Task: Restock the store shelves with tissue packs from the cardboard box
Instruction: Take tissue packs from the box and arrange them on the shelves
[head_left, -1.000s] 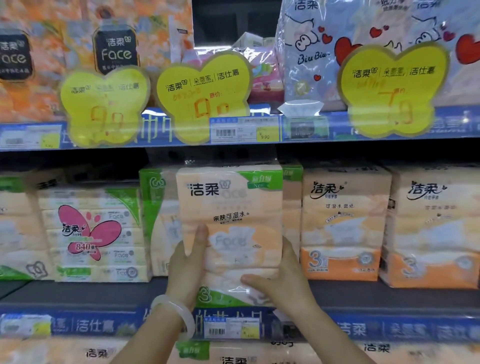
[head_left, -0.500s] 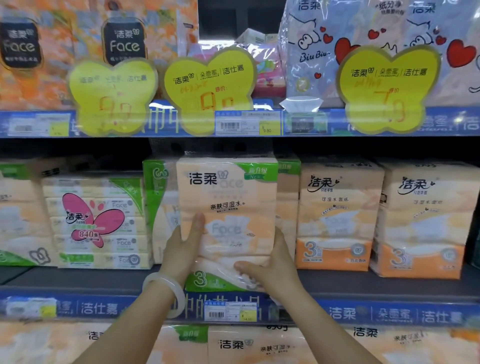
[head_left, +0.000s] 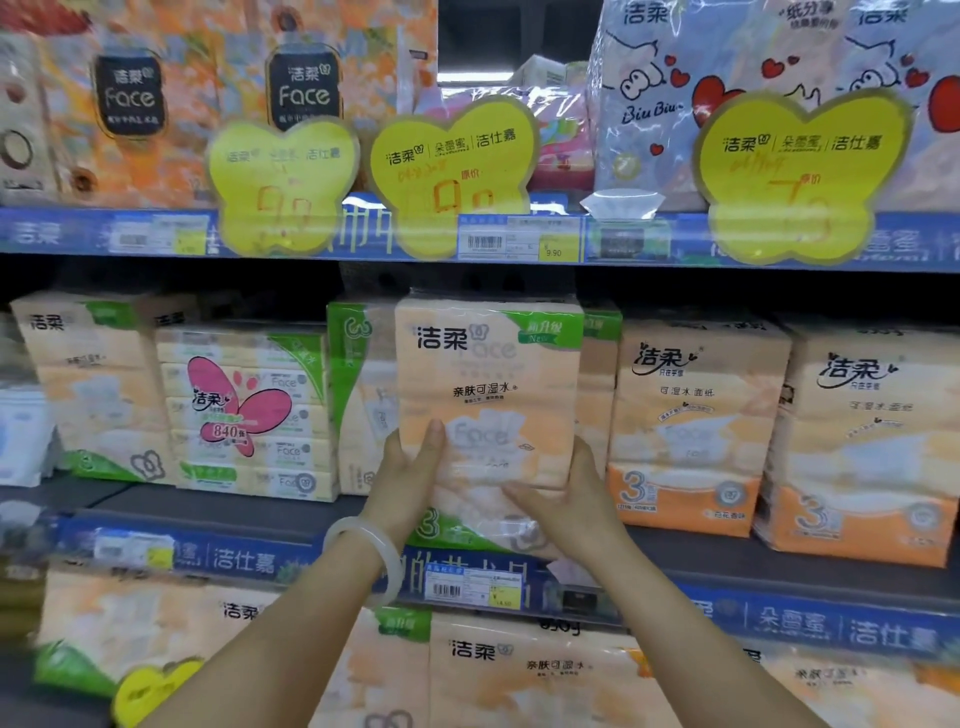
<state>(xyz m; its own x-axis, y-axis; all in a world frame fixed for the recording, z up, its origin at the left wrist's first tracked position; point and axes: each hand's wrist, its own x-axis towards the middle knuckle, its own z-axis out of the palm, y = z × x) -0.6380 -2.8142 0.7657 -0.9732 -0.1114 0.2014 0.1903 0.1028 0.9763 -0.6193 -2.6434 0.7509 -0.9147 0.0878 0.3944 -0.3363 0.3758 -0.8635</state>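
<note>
Change: over the last second your held tissue pack (head_left: 488, 384) has moved up and slightly inward against the middle shelf (head_left: 249, 512), while both hands kept the same hold. To my eye that means placement is nearly finished but not released.
Grip: your left hand (head_left: 402, 470) presses the pack's left side with its thumb laid on the front; your right hand (head_left: 563, 496) cups the lower right corner, thumb across the front. Both are grasping the pack.
Pack position: upright, its bottom edge at the shelf's front lip, standing in front of green-topped packs (head_left: 353, 395) and just left of the orange packs (head_left: 696, 415).
Counts: two hands, one held pack, two orange "3" packs to its right, three yellow butterfly price tags (head_left: 452, 166) above.
Cardboard box: not in view.
</note>
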